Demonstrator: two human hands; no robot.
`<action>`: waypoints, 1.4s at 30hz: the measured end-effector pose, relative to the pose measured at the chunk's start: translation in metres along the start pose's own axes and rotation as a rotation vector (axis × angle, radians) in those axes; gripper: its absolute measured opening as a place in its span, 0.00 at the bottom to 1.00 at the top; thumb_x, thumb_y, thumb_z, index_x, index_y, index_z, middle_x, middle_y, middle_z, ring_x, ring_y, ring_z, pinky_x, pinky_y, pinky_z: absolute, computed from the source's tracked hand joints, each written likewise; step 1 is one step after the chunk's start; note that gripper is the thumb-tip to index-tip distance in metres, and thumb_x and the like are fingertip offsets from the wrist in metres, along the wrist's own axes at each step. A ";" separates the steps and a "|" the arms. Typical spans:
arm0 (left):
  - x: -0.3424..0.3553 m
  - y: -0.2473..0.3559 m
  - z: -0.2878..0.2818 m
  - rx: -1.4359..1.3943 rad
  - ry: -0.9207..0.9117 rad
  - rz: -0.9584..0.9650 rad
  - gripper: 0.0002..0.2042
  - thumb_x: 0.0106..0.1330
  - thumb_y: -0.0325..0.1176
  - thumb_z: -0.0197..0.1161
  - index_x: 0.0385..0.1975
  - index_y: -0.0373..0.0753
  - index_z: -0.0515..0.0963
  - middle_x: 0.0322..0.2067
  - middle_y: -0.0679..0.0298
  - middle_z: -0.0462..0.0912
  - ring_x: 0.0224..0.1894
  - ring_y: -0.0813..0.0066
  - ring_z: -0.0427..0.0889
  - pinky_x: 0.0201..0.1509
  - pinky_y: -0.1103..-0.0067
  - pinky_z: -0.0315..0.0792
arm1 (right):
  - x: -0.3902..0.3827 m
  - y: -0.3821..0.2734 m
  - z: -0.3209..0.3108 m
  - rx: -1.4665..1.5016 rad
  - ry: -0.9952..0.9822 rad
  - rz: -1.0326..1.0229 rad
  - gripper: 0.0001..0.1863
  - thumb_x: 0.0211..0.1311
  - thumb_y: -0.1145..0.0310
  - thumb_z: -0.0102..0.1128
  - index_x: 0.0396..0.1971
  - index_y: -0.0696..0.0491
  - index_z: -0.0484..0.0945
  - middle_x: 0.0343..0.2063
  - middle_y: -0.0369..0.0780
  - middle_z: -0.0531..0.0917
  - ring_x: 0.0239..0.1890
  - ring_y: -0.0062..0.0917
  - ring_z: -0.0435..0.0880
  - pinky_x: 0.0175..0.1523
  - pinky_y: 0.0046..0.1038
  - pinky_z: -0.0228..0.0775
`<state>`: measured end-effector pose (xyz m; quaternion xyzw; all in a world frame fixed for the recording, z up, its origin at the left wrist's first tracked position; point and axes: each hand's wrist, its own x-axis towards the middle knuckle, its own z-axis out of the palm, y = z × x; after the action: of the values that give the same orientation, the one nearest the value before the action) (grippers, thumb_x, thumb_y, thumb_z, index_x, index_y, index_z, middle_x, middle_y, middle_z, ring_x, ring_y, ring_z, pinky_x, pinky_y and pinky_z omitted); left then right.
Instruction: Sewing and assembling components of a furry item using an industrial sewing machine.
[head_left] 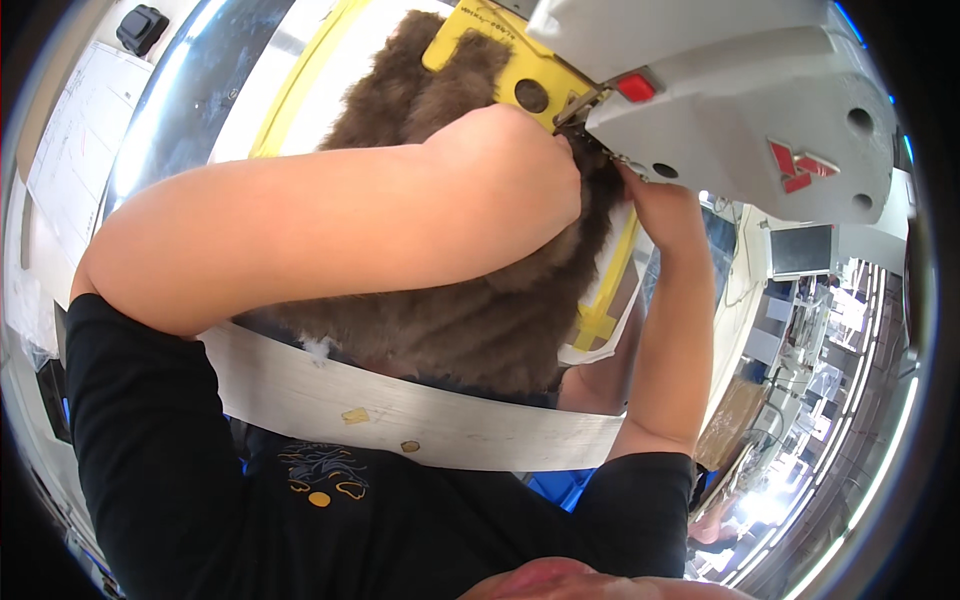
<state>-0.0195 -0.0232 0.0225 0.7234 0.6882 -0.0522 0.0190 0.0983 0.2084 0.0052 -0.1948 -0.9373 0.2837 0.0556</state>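
A large piece of brown fur fabric (470, 320) lies under a grey industrial sewing machine head (740, 120) at the upper right. Curled closed, my left hand (510, 165) rests over the fur beside the needle area; its fingertips are hidden, so what they pinch does not show. On the other side, my right hand (655, 200) reaches in at the fur's edge under the machine head, its fingers mostly covered by the machine. A yellow plate (550, 62) with a round hole sits by the needle area, partly over the fur.
Yellow tape (300, 85) marks the white work surface left of the fur. A pale table edge (400, 405) curves in front of my body. At the upper left are a small black device (142, 30) and a drawn paper sheet (85, 130). A dark panel (803, 250) stands right.
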 end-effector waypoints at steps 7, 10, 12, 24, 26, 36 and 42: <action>-0.001 0.001 0.009 0.019 0.101 -0.040 0.29 0.61 0.29 0.62 0.64 0.28 0.74 0.61 0.48 0.81 0.40 0.65 0.90 0.40 0.75 0.83 | -0.016 0.004 0.002 0.373 0.059 0.034 0.11 0.60 0.76 0.64 0.43 0.59 0.85 0.32 0.41 0.85 0.27 0.23 0.81 0.36 0.27 0.75; -0.001 0.000 0.007 0.066 0.086 -0.033 0.26 0.62 0.30 0.62 0.62 0.29 0.75 0.60 0.49 0.82 0.41 0.65 0.90 0.41 0.74 0.83 | -0.049 -0.025 0.002 0.169 0.058 -0.098 0.15 0.61 0.78 0.62 0.48 0.57 0.86 0.40 0.42 0.88 0.33 0.28 0.85 0.42 0.27 0.77; -0.001 0.001 0.009 0.082 0.178 -0.068 0.22 0.63 0.30 0.61 0.57 0.30 0.77 0.58 0.51 0.83 0.41 0.66 0.90 0.41 0.74 0.83 | -0.049 -0.029 0.010 0.116 0.070 -0.263 0.17 0.62 0.78 0.60 0.51 0.56 0.85 0.45 0.43 0.87 0.39 0.31 0.87 0.47 0.27 0.77; 0.002 -0.006 0.003 -0.102 0.228 -0.110 0.12 0.66 0.25 0.54 0.47 0.35 0.76 0.56 0.58 0.82 0.44 0.56 0.87 0.44 0.68 0.82 | -0.049 -0.024 0.022 -0.078 0.062 -0.418 0.19 0.64 0.76 0.54 0.52 0.52 0.85 0.55 0.41 0.86 0.55 0.40 0.84 0.59 0.37 0.79; 0.003 -0.006 0.001 -0.113 0.206 -0.108 0.11 0.66 0.25 0.54 0.47 0.35 0.76 0.56 0.58 0.82 0.44 0.55 0.87 0.44 0.67 0.82 | -0.048 -0.022 0.023 -0.095 0.064 -0.463 0.19 0.64 0.75 0.54 0.52 0.52 0.85 0.54 0.41 0.86 0.54 0.41 0.84 0.58 0.39 0.79; 0.002 -0.005 0.002 -0.072 0.241 -0.088 0.11 0.66 0.24 0.55 0.47 0.35 0.76 0.57 0.58 0.82 0.41 0.53 0.87 0.42 0.67 0.83 | -0.048 -0.022 0.023 -0.095 0.071 -0.460 0.17 0.65 0.73 0.54 0.51 0.52 0.85 0.52 0.41 0.87 0.53 0.41 0.84 0.57 0.40 0.79; -0.002 -0.003 -0.001 -0.065 0.207 -0.080 0.11 0.65 0.24 0.56 0.47 0.35 0.76 0.59 0.60 0.82 0.39 0.56 0.88 0.41 0.70 0.84 | -0.050 -0.025 0.022 -0.083 0.040 -0.445 0.16 0.65 0.73 0.54 0.49 0.53 0.85 0.51 0.40 0.87 0.52 0.40 0.85 0.56 0.39 0.79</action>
<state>-0.0220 -0.0252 0.0243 0.6960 0.7160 0.0446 -0.0309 0.1311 0.1587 0.0013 0.0089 -0.9667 0.2219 0.1275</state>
